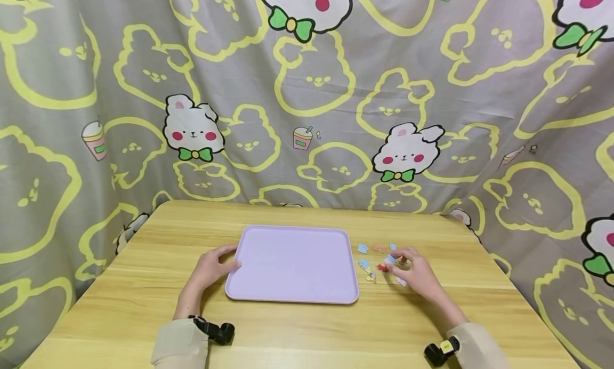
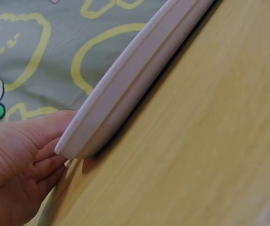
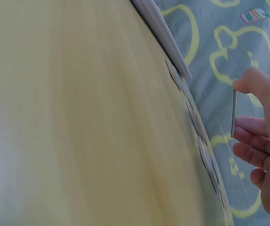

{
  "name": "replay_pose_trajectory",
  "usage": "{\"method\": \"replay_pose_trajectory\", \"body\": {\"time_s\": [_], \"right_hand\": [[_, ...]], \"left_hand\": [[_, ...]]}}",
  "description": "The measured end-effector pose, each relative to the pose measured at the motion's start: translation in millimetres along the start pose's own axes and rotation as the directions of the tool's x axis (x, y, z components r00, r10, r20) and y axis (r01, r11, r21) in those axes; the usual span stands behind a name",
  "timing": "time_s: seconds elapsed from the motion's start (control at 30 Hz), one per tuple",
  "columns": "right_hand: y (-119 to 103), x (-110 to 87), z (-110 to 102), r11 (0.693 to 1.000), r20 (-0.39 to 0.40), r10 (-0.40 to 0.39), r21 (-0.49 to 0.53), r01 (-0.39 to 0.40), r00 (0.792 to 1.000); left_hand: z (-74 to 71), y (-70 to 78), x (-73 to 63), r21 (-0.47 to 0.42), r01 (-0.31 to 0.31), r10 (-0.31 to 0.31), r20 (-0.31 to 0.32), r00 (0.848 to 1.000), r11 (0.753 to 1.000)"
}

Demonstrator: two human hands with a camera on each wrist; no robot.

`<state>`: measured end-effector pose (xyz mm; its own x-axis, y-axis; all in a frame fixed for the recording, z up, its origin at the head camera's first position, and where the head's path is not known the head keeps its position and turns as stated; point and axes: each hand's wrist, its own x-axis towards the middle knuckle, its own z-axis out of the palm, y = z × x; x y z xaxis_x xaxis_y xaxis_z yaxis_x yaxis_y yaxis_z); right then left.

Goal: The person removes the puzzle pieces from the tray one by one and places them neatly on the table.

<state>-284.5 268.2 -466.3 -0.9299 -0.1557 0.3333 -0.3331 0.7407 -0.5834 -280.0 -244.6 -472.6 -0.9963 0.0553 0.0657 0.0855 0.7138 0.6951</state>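
A pale purple tray (image 1: 293, 262) lies on the wooden table. My left hand (image 1: 211, 270) grips its left edge, the thumb at the rim and the fingers lower down along the side (image 2: 125, 84). To the right of the tray, my right hand (image 1: 414, 273) pinches a light blue jigsaw piece (image 1: 390, 259) between thumb and fingertips. Seen edge-on in the right wrist view, this thin piece (image 3: 234, 113) is held above the table. Under and around that hand are several loose jigsaw pieces, among them a blue one (image 1: 363, 248) and a red one (image 1: 382, 267).
More small pieces, such as a blue and yellow one (image 1: 364, 265), lie close beside the tray's right edge. A grey curtain (image 1: 336, 129) printed with yellow outlines and white rabbits hangs behind and at both sides of the table (image 1: 307, 337).
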Motion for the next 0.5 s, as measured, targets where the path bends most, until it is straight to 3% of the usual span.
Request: {"method": "replay_pose_trajectory", "body": {"time_s": [0.5], "right_hand": [[23.6,-13.4,-23.7,0.997,-0.032,0.052,-0.059,-0.054,0.998]], "left_hand": [[0.2,3.0,-1.3,-0.001,0.005,-0.005,0.004,1.0,1.0]]}}
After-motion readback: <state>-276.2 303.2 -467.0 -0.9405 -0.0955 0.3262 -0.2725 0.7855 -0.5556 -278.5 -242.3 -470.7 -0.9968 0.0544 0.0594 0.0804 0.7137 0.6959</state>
